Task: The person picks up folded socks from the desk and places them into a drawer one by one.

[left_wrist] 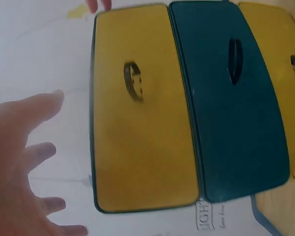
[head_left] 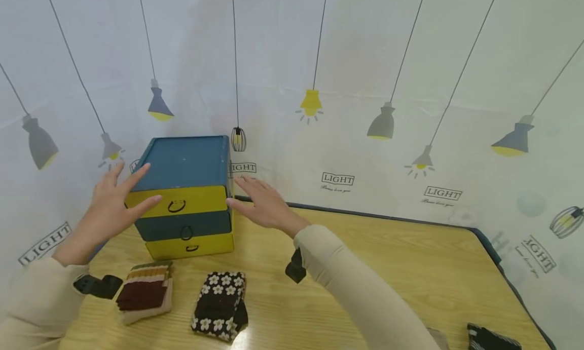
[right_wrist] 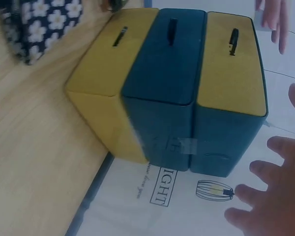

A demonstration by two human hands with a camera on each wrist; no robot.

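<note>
A small drawer unit (head_left: 184,162) stands against the back cloth, with a blue top and yellow, dark teal and yellow drawer fronts. Each front has a dark handle; the drawers look closed. My left hand (head_left: 111,203) is spread at the unit's left front, fingers apart and holding nothing. On the other side, my right hand (head_left: 264,203) reaches toward the right edge with straight fingers, also holding nothing. Both wrist views show gaps between the hands and the unit. Nearer to me lie folded striped socks (head_left: 143,292) and folded black socks with white flowers (head_left: 219,304).
The wooden table (head_left: 365,269) spreads to the right, with a dark edge along its back. At the lower right, a folded black-and-white patterned cloth item (head_left: 490,337) is partly cut off. Beside my sleeve, a greyish item (head_left: 438,337) barely shows. Lamp-printed cloth (head_left: 283,51) hangs behind.
</note>
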